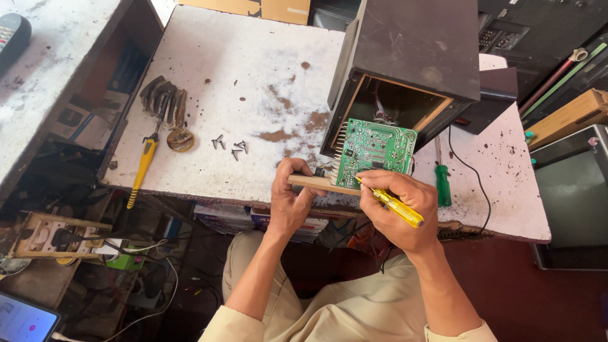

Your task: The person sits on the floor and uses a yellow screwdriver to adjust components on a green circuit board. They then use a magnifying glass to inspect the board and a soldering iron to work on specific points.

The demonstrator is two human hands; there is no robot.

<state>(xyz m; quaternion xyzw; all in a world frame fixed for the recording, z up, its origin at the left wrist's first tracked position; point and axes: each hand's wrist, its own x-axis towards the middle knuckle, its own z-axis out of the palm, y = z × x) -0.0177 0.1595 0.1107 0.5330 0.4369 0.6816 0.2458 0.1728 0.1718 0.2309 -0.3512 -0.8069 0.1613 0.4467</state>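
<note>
Head-camera view, looking down at a workbench. At centre frame the left hand (pixel 292 199) was clamped on a narrow wooden strip (pixel 315 183) that carried an upright green circuit board (pixel 375 148); thumb above, fingers curled beneath. The right hand (pixel 400 212) was closed around a small yellow-handled screwdriver (pixel 394 206), its tip touching the lower edge of the board just right of centre. The board stood directly in front of the open cavity of a dark wooden speaker cabinet (pixel 408 60), which lay on its side at upper centre right, with wires visible inside.

The white, paint-worn tabletop (pixel 253 69) also bore one long yellow-handled screwdriver (pixel 143 166) at left, one green-handled screwdriver (pixel 443 183) just right of the board, a small cluster of loose screws (pixel 230 146) (about six, too small for an exact count), one round brass-coloured part (pixel 180 139) and one bundle of dark metal laminations (pixel 163 96).

Count: three screwdrivers, one board, one cabinet, two hands.

Judged risks: the tip could slip off the board edge and gouge a trace or strike the gripping fingers, because the board was braced only by hand; the strip hung at the table's near edge, so a loosened hold could drop it; stray screws could roll off
</note>
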